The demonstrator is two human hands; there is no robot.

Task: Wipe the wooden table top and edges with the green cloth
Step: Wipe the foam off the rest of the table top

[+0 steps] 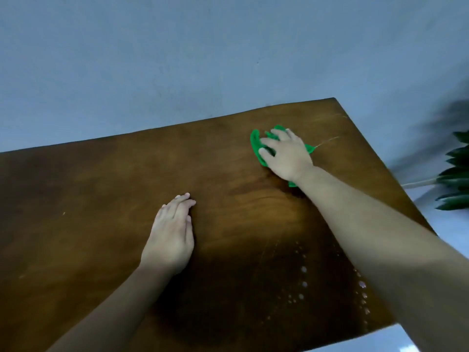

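Note:
The brown wooden table top (101, 199) fills the lower part of the view and reaches up to a far right corner. A crumpled green cloth (256, 143) lies on the table near that corner. My right hand (286, 153) presses on top of the cloth with fingers spread over it, covering most of it. My left hand (172, 235) rests flat on the bare wood near the middle, fingers together, holding nothing. Several small wet droplets (303, 275) glint on the wood at the near right, beside my right forearm.
A plain blue-grey wall (177, 59) stands behind the table's far edge. Dark green plant leaves (454, 179) reach in from the right, past the table's right edge. A pale floor shows at the bottom right corner.

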